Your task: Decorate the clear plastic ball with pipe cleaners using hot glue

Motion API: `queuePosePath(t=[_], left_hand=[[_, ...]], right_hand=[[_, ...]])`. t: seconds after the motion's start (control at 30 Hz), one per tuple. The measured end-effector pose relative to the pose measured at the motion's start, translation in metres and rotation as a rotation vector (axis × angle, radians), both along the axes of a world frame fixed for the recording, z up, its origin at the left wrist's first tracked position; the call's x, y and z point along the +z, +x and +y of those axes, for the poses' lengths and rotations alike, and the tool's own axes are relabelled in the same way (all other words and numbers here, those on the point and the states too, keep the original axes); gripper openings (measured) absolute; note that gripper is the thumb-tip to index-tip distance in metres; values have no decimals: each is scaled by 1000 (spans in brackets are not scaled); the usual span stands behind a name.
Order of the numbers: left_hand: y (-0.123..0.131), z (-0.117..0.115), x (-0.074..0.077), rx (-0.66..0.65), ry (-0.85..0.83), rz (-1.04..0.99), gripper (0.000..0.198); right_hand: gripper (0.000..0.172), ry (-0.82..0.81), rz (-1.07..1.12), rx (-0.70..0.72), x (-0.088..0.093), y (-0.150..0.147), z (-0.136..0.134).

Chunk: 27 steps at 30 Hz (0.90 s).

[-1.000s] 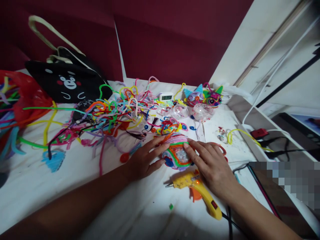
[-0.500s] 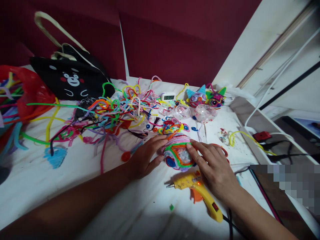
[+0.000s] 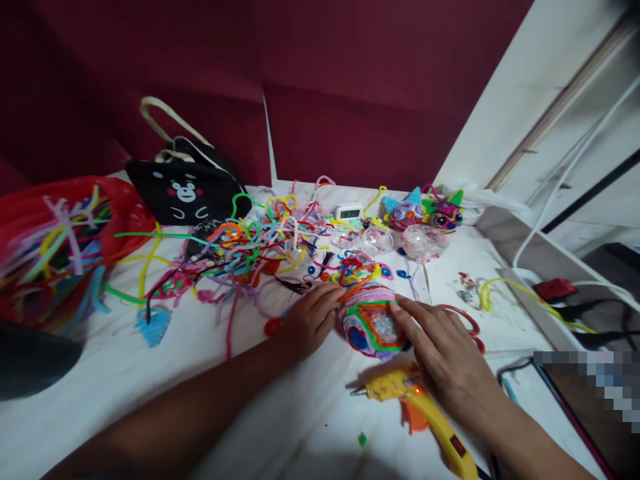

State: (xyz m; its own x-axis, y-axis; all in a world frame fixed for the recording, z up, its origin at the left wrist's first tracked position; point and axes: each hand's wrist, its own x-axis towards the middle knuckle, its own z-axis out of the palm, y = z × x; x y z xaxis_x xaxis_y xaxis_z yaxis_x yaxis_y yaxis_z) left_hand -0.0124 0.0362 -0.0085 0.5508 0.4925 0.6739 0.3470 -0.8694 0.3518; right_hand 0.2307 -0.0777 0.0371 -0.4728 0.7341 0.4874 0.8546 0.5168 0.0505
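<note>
A round ball wrapped in coloured pipe cleaners (image 3: 371,319) rests on the table between my hands. Rows of pink, green, orange and purple cover it, with a blue coiled disc low on its left and a silvery bare patch. My left hand (image 3: 311,319) holds its left side with curved fingers. From the right, my right hand (image 3: 445,343) presses its fingertips onto the ball's upper right. Just below lies a yellow hot glue gun (image 3: 420,400), nozzle to the left and a small orange light lit, partly hidden by my right hand.
Behind lies a tangle of pipe cleaners (image 3: 265,233), with clear plastic half-shells (image 3: 425,243), a small digital timer (image 3: 349,213) and two finished cat-like heads (image 3: 406,212). A black bag (image 3: 187,190) and red bag (image 3: 133,220) stand left. Red-handled scissors (image 3: 473,323) lie right.
The view has shifted, so everything sits further right and lower, and more of the red bag shows. Both hands stay on the ball in nearly the same hold.
</note>
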Motion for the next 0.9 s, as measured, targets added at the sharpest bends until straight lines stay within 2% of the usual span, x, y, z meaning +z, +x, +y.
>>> queuePosePath(t=[0.1, 0.23, 0.43, 0.63, 0.8, 0.9], left_hand=[[3, 2, -1, 8, -37, -14, 33], [4, 4, -3, 35, -187, -24, 25], [4, 1, 1, 82, -218, -1, 19], [-4, -5, 17, 185, -282, 3, 18], [0, -10, 26, 127, -361, 69, 43], [7, -11, 27, 116, -373, 76, 35]], right_hand=[[64, 4, -1, 3, -2, 1, 0], [63, 37, 18, 34, -2, 3, 1], [50, 69, 25, 38, -1, 5, 1], [48, 95, 70, 48, -6, 6, 3], [51, 66, 100, 25, -12, 6, 4], [56, 58, 110, 3, -14, 7, 4]])
